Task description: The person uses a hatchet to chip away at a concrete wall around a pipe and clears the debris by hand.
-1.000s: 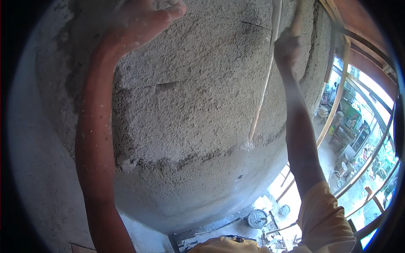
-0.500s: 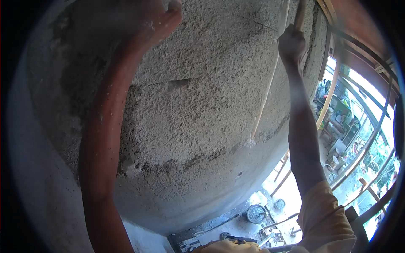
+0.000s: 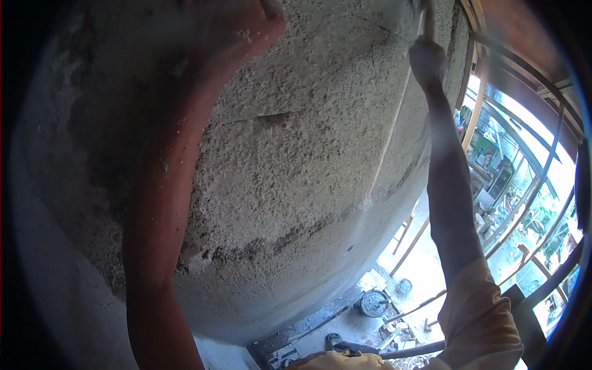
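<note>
My left hand is raised at the top edge of the head view, in front of the rough wall. It is blurred and its fingers are mostly cut off, so what it holds, if anything, is hidden. Pale splashes dot its wrist and forearm. Farther right, my right hand is closed around a wooden handle that points upward; the far end of this tool is blurred at the frame's top. Just left of that hand, a pale straight line runs down the wall.
Coarse plaster gives way to a smoother lower band. Far below on the floor stand a round bucket and a smaller container. To the right are wooden poles, curved rails and a cluttered yard.
My left hand and forearm have shifted right and slightly down across the wall. My right hand has dropped a little, still around the handle. The view has tilted slightly.
</note>
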Demonstrator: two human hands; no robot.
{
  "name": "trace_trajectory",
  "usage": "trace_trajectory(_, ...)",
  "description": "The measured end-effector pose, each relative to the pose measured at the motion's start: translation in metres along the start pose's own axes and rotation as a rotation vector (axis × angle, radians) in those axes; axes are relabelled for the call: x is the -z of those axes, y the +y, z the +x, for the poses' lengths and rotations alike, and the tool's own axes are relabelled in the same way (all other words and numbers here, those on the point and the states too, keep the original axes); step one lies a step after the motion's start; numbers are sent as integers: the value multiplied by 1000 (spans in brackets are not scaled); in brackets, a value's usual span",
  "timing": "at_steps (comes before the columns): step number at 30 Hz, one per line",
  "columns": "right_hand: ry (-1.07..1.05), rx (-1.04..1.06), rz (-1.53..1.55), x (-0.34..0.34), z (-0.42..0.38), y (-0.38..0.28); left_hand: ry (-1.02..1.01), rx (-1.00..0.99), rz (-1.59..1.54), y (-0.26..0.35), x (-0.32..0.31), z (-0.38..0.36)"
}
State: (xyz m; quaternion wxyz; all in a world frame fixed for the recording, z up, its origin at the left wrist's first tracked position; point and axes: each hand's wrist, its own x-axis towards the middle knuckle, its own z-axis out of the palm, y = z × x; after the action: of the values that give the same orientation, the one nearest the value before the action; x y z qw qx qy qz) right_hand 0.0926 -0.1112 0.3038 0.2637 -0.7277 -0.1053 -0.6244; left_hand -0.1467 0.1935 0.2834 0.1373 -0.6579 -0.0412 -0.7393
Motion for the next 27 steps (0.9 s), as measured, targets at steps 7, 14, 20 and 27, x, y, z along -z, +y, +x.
trace_trajectory(7, -136, -147, -5, -20, 14, 21, 45, -17, 1, -1, -8, -1)
trace_trajectory(14, -28, 2, -174, -27, -24, 36, 1, 36, -17, 4, -2, -3)
trace_trajectory(20, 157, -222, -61, -18, -54, 17, 5, 19, 10, 2, -2, -3)
trace_trajectory(27, 180, -105, 68, -17, -61, 37, -13, 25, 21, 6, 1, -3)
